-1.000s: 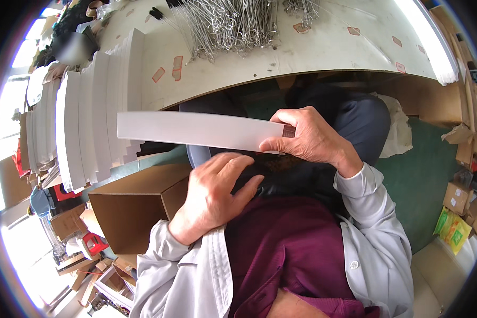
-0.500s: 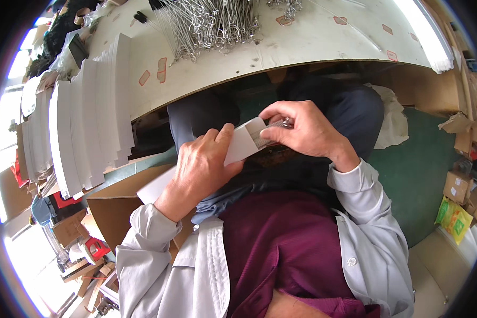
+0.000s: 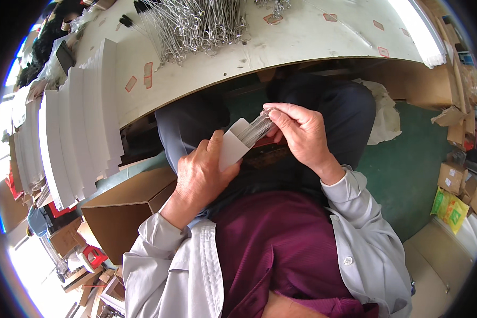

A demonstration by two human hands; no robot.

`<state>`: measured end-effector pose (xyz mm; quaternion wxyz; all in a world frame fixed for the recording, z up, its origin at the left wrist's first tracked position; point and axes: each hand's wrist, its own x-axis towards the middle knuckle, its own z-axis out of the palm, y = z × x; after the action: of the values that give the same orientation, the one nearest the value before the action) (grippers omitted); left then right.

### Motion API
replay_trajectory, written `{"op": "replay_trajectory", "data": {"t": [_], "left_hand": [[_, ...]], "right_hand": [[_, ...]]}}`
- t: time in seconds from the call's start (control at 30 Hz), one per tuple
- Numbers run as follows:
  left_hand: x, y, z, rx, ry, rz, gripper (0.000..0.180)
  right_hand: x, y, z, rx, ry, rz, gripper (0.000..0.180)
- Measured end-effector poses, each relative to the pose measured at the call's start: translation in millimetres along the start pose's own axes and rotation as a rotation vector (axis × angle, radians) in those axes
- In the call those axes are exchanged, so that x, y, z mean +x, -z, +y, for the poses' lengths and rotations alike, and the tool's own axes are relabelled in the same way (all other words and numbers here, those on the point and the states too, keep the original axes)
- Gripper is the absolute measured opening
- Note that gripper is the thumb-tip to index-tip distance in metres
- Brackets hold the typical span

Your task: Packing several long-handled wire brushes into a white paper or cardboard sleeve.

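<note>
My left hand (image 3: 199, 172) is closed round a long, narrow white carton (image 3: 232, 151), fingers on one side and thumb on the other. The carton slants up to the right over my lap, its upper end open with a flap standing up. Out of that end sticks a tight bundle of slim, clear, shiny rods (image 3: 256, 132) with a ribbed look. My right hand (image 3: 305, 132) pinches the bundle's outer end between thumb and fingers. The lower end of the bundle is hidden inside the carton. My left hand and forearm cover the carton's lower part.
Across the front stands a pale worktable (image 3: 196, 74), with a heap of looped wire-handled brushes (image 3: 201, 26) and a thin rod (image 3: 356, 34). White cartons (image 3: 79, 116) are stacked at the left. Below them is a brown cardboard box (image 3: 122, 204). A white bag (image 3: 381, 111) lies beyond my right knee.
The carton now tilts more steeply. A longer stretch of the bundle shows outside its mouth, and my right hand is farther from the opening. The whole view has shifted a little.
</note>
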<state>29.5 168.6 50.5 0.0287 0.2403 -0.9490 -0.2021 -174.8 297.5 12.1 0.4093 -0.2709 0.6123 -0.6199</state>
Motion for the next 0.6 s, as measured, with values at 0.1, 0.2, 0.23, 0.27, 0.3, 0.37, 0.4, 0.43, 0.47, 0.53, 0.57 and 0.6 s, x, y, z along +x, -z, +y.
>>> {"op": "replay_trajectory", "data": {"t": [0.1,0.2,0.23,0.27,0.3,0.37,0.4,0.43,0.47,0.53,0.57,0.6], "left_hand": [[-4,-10,2,-0.006,0.026,0.007,0.068],[-6,-15,4,-0.033,0.032,0.009,0.069],[-6,-16,6,-0.07,0.074,0.002,0.066],[-6,-17,7,-0.108,0.116,-0.005,0.064],[-6,-18,8,-0.11,0.117,-0.005,0.064],[-7,-20,8,-0.125,0.117,0.014,0.063],[-7,-21,9,-0.128,0.118,0.014,0.063],[-7,-22,10,-0.142,0.125,0.024,0.063],[-7,-22,11,-0.155,0.133,0.035,0.063],[-6,-25,11,-0.163,0.142,0.043,0.063],[-5,-26,11,-0.169,0.148,0.05,0.063],[-5,-26,12,-0.17,0.149,0.05,0.063]], "right_hand": [[1,-11,3,-0.314,0.265,0.073,0.023],[0,-20,8,-0.567,0.535,0.082,0.022],[-1,-21,12,-0.569,0.534,0.08,0.022],[-2,-22,15,-0.496,0.513,0.069,0.022],[-3,-23,16,-0.422,0.49,0.059,0.022],[-3,-23,14,-0.385,0.421,0.048,0.021],[-4,-22,15,-0.331,0.325,0.032,0.021],[-4,-22,16,-0.277,0.229,0.016,0.021],[-4,-25,16,-0.279,0.228,0.015,0.021],[-4,-33,18,-0.052,0.106,0.083,0.023],[-4,-35,20,-0.054,0.105,0.083,0.023],[-4,-37,23,-0.025,0.105,0.105,0.024]]}}
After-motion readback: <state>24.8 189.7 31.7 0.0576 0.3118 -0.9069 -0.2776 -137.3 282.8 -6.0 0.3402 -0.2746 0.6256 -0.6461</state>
